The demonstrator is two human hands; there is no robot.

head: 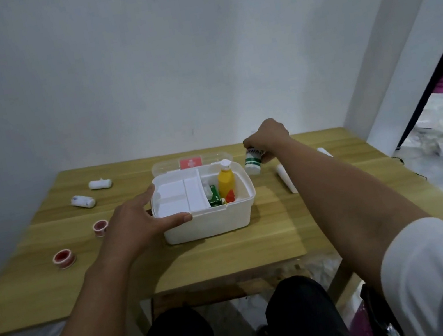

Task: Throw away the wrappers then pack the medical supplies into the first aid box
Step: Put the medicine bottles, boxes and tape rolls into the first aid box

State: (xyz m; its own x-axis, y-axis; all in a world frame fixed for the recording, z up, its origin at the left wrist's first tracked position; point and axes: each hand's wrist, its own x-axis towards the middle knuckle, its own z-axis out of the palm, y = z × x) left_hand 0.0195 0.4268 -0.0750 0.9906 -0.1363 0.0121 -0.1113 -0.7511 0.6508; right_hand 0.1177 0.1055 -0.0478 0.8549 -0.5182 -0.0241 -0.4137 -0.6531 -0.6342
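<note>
smooth white plastic box (209, 223) on matt wood-grain table (285, 233)

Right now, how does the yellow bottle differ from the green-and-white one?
The yellow bottle stands upright inside the first aid box; the green-and-white bottle is tilted outside it, gripped by the right hand. One is plain yellow, the other has a green label. Both have white caps.

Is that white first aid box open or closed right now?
Open: the first aid box has no lid on; its tray and a yellow bottle show inside.
</note>
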